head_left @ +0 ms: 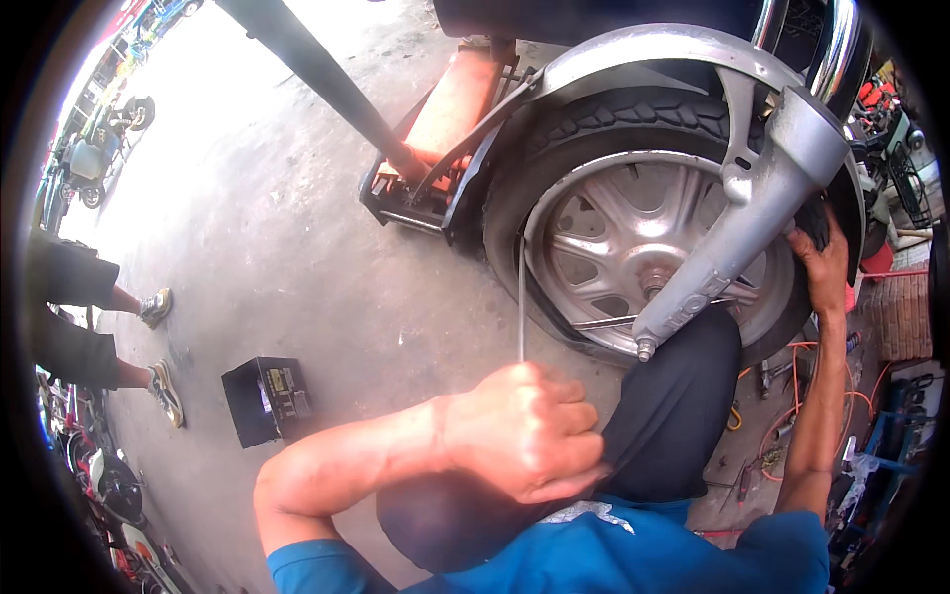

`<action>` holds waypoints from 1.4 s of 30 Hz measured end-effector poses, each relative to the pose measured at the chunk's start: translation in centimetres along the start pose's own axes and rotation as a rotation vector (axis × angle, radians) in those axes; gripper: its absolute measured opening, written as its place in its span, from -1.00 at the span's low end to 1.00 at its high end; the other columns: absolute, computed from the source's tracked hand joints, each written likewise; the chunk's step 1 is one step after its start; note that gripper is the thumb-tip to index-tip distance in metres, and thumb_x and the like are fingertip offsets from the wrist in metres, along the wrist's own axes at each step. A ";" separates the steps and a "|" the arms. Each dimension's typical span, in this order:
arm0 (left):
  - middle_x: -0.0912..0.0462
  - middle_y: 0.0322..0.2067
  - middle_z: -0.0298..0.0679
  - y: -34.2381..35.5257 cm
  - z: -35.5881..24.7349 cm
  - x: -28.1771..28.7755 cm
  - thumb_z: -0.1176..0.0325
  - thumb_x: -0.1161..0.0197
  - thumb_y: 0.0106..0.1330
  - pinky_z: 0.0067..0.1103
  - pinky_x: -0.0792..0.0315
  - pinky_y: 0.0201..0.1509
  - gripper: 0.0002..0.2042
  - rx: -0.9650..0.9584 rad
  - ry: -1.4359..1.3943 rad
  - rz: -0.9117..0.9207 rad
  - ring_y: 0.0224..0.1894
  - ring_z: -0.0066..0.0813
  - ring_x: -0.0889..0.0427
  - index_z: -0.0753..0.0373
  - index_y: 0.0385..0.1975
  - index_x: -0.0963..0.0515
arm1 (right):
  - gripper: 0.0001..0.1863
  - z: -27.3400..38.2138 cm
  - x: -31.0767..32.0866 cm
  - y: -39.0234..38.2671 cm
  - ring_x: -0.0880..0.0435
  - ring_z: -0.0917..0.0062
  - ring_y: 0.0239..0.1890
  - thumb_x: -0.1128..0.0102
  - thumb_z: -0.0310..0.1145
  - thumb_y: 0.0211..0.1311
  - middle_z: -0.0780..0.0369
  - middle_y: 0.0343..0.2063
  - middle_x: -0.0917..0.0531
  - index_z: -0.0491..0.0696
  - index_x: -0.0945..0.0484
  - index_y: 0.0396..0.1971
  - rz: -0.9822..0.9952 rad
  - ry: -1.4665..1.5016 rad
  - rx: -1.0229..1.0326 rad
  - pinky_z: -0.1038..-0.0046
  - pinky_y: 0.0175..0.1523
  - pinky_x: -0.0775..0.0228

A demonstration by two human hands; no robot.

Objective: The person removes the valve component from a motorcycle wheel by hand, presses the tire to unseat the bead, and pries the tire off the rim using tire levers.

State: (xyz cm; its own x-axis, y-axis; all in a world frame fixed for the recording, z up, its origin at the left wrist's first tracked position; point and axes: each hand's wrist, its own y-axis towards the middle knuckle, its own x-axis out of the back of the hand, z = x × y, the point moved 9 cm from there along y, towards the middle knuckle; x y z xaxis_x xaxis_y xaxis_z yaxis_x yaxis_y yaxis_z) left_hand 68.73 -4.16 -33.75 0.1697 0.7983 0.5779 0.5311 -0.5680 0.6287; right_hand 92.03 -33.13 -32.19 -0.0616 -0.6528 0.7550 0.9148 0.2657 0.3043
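The black rubber motorcycle tyre on its silver spoked alloy wheel fills the upper right of the frame, standing upright under a silver metal mudguard, and it lies ahead of you and above both of your hands. A silver fork leg slants across the wheel's face from upper right down to its bolt end near frame centre. Your dark-trousered knee is pushed up against the bottom of the tyre, between your two arms.

Behind the wheel, at top centre, sits an orange and black workshop lift stand on the grey concrete floor.

Your right hand is the nearer one to the tyre: it rests on the tread at the right rim of the frame, with the fingers wrapped over the rubber. Your left hand is in the lower centre, closed in a fist around the lower end of a thin straight steel tyre lever. The lever's long axis runs almost vertically in the picture, and its upper tip meets the wheel where the tyre's left edge joins the rim.

A small black box-shaped battery sits on the floor at lower left, well apart from the wheel.
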 end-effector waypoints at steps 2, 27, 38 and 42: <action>-0.30 -0.70 -0.33 2.4 -0.1 -2.8 0.31 -0.31 -0.02 -0.48 -0.24 -0.63 -0.71 -0.208 0.049 -0.040 -0.66 -0.42 -0.38 0.16 -0.74 -0.28 | -0.07 1.3 -0.5 0.2 -0.51 0.35 0.09 -0.38 0.10 0.02 -0.01 0.01 -0.57 -0.39 -0.32 0.15 0.040 0.020 0.010 0.41 0.23 -0.24; -0.21 -0.79 -0.45 -32.0 11.5 10.4 0.16 -0.09 0.44 -0.58 -0.13 -0.58 -0.53 1.003 0.324 -1.783 -0.70 -0.65 -0.18 0.27 -0.74 -0.31 | -0.28 1.5 0.4 2.5 -0.56 0.47 -0.01 -0.30 -0.17 0.11 0.03 0.00 -0.56 -0.36 -0.33 0.15 0.018 -0.095 0.020 0.45 0.02 -0.44; -0.13 -0.72 -0.48 -42.3 10.3 7.1 0.15 -0.24 0.36 -0.56 -0.04 -0.56 -0.53 1.590 0.651 -0.925 -0.59 -0.66 -0.08 0.29 -0.72 -0.29 | -0.67 6.4 -2.1 -9.6 -0.51 0.21 -0.02 -0.28 -0.32 0.16 0.08 -0.09 -0.52 -0.16 -0.51 -0.13 -0.082 -0.556 0.689 0.26 0.10 -0.37; -0.11 -0.70 -0.50 -41.9 11.0 6.9 0.12 -0.29 0.31 -0.58 0.01 -0.56 -0.50 1.733 0.374 -0.620 -0.58 -0.68 -0.07 0.25 -0.73 -0.23 | -0.59 5.5 -9.5 -13.0 -0.57 0.25 -0.23 -0.37 -0.23 -0.14 0.15 -0.31 -0.59 -0.13 -0.54 -0.27 0.446 -0.478 0.564 0.26 -0.14 -0.40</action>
State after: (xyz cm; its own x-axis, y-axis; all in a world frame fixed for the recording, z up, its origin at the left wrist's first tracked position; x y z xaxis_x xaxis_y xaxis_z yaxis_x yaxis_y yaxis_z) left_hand 56.75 27.39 -61.84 -0.3901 0.5690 0.7239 0.6196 0.7438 -0.2508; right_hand 78.53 -26.48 -40.13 -0.0209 -0.0686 0.9974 0.5664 0.8213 0.0684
